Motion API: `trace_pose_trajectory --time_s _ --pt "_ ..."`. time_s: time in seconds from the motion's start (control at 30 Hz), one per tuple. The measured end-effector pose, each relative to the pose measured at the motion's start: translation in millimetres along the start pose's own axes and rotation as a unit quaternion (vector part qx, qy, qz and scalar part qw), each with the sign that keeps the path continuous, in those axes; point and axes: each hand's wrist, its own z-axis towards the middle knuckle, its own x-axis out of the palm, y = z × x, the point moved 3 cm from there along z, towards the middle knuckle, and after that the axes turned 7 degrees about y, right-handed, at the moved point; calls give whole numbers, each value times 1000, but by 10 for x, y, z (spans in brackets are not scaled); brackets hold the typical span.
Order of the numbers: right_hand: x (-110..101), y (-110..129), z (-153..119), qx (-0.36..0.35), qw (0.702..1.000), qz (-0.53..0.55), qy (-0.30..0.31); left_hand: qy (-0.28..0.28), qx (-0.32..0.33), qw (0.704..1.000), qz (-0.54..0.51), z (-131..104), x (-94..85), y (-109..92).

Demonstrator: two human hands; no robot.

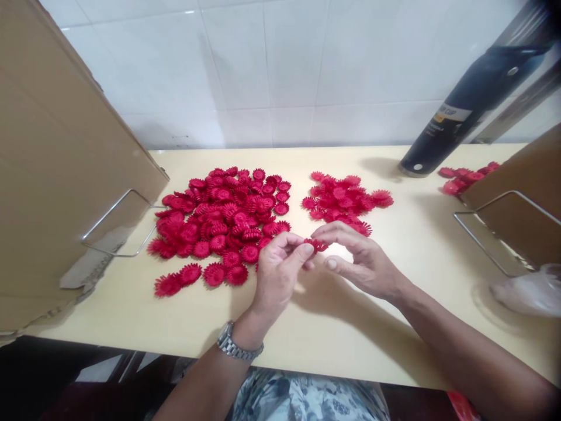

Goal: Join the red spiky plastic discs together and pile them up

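Thumb and fingers of the left hand (pixel 280 269) are pinched on a small red toothed piece (pixel 319 245), which I see held above the pale yellow tabletop (pixel 342 345). Just beside it I see the right hand (pixel 363 263), its thumb parted from its fingers; those fingers reach to the piece's right side, but I cannot tell whether they touch it. A metal-banded watch (pixel 239 345) circles the left wrist.

To the left and beyond, I make out a large heap (pixel 223 210) of similar red pieces, several overlapping, with a few strays along its near side. A smaller heap (pixel 339 196) lies just beyond the right hand. Over on the right, a third cluster (pixel 462 181) sits beside a cardboard panel (pixel 526 193), with a wire loop (pixel 482 246) near it and a crumpled clear plastic bag (pixel 532 292) closer to me. A dark blue bottle (pixel 460 117) stands near the white tiled wall (pixel 289 58). At far left I have another panel of cardboard (pixel 65 158).
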Motion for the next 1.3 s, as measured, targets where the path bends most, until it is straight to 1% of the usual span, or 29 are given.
trace_pose_trajectory --time_s 0.13,0.33,0.63,0.8,0.93,1.0,1.07,1.1,1.17,1.2,1.23,1.27,1.3 --pt "17 0 -19 15 998 -19 -59 14 3 1000 17 -30 6 14" --pt "30 -33 -59 71 994 -33 -81 49 -14 998 34 -55 28 23" --pt "51 -66 -99 86 994 -19 -66 70 -22 997 33 -62 46 39" --pt "42 -38 -98 78 996 3 -48 57 -3 997 60 -59 33 26" --pt "38 -44 -107 94 995 33 -24 66 2 995 79 -66 44 4" --pt "40 -54 -108 94 995 21 -21 73 4 993 94 -75 61 -9" --pt "39 -47 -106 78 996 -30 -37 65 18 990 125 -89 72 -29" --pt "35 -35 -107 71 994 -62 -57 56 32 987 147 -96 74 -41" --pt "17 0 -117 67 984 -120 -117 33 71 977 200 -112 73 -69" --pt "9 19 -124 73 977 -138 -146 23 99 968 229 -122 72 -84" --pt "7 36 -130 84 973 -143 -160 13 133 956 261 -132 74 -101" --pt "12 46 -133 99 973 -133 -158 8 170 940 296 -145 80 -116" --pt "25 49 -132 115 977 -106 -143 7 209 920 333 -159 90 -130"
